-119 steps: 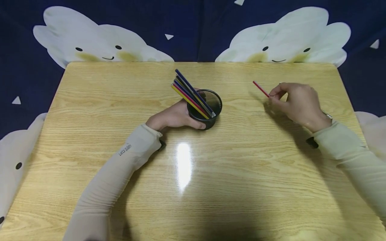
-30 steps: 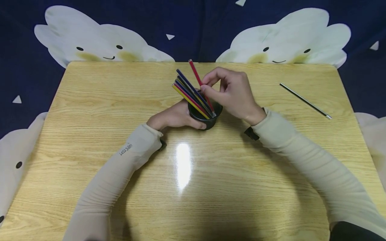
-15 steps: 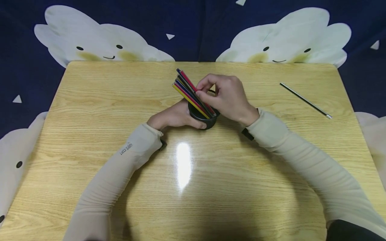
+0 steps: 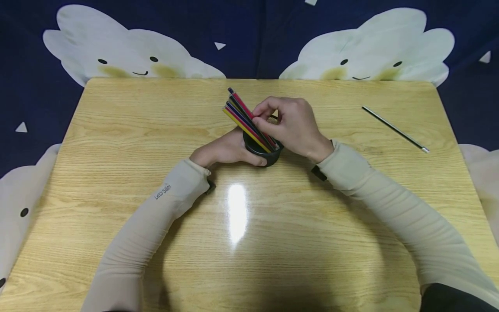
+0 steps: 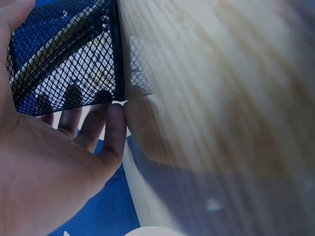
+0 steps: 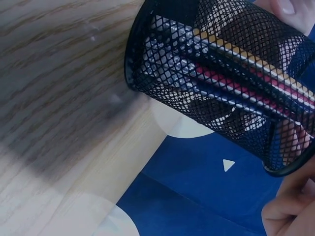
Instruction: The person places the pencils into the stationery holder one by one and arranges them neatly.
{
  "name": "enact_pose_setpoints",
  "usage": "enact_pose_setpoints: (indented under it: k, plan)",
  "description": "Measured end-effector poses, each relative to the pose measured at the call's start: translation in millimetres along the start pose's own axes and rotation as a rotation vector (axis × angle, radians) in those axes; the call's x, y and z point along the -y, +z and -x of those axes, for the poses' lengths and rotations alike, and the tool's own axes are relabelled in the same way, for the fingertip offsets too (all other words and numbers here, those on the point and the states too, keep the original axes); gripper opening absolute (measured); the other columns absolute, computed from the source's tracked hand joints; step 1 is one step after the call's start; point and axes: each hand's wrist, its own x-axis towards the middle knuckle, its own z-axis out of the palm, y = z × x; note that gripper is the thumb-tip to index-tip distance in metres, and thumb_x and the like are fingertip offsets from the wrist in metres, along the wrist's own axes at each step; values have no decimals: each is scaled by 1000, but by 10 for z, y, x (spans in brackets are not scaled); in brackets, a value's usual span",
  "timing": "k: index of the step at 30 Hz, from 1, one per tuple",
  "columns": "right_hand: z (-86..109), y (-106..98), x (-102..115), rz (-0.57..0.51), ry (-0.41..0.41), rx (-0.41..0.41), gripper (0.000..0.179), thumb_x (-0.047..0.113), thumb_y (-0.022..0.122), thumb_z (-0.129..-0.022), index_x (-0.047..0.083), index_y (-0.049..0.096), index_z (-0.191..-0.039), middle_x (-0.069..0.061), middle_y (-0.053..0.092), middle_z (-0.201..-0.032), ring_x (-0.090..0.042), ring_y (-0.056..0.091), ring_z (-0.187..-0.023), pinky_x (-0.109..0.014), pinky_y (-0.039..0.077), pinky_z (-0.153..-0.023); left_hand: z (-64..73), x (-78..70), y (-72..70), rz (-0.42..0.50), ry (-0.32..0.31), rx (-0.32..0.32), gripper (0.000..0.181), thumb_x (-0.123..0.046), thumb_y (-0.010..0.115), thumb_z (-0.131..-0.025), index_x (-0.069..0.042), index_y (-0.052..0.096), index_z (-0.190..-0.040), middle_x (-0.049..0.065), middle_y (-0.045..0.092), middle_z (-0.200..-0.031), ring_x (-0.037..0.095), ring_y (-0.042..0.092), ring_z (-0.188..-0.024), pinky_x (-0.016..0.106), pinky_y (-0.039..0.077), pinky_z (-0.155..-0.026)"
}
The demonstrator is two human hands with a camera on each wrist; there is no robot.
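Observation:
A black mesh pencil cup [image 4: 269,158] stands on the table, and my left hand [image 4: 228,148] grips it from the left with the thumb along its near side. In the left wrist view, the fingers of my left hand [image 5: 74,147] curve round the mesh cup [image 5: 64,59]. Several pencils [image 4: 243,123], yellow, dark blue and black among them, lean to the left in the cup. Thumb and forefinger of my right hand [image 4: 292,123] pinch a red pencil [image 4: 242,103] whose lower end is inside the cup. Through the mesh [image 6: 231,73], the right wrist view shows the pencils' lower ends.
A black pencil [image 4: 395,130] with a pale end lies on the right part of the wooden table [image 4: 312,225]. Behind the table's far edge hangs a dark blue cloth [image 4: 257,39] printed with white clouds.
My right hand has carried the red pencil from the table's right side leftward and lowered it into the cup among the others. Left hand and cup have stayed in place.

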Motion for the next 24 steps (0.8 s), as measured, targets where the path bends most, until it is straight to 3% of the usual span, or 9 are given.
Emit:
enact_pose_setpoints:
  k: [12, 20, 24]
  plan:
    - [30, -26, -40, -17, -14, -24, 6, 9, 82, -96, 5, 84, -99, -2, 79, -87, -12, 57, -60, -20, 38, -57, 3, -13, 11, -3, -7, 0, 68, -1, 88, -85, 3, 57, -145, 14, 69, -135, 25, 64, -124, 35, 42, -115]
    - [32, -158, -4, -29, -41, -80, 4, 7, 82, -96, 6, 84, -99, -2, 79, -87, -10, 51, -57, -19, 36, -54, 17, -16, -5, -53, 8, -17, 84, -5, 91, -85, 1, 46, -156, 13, 60, -147, 21, 55, -134, 34, 35, -121]
    - [54, -257, 12, -34, -42, -96, 4, 6, 82, -96, 5, 83, -99, -2, 79, -88, -9, 50, -56, -19, 36, -53, 13, -17, -13, -73, 1, -25, 80, -9, 92, -84, 1, 51, -152, 11, 61, -143, 21, 54, -133, 35, 35, -120]
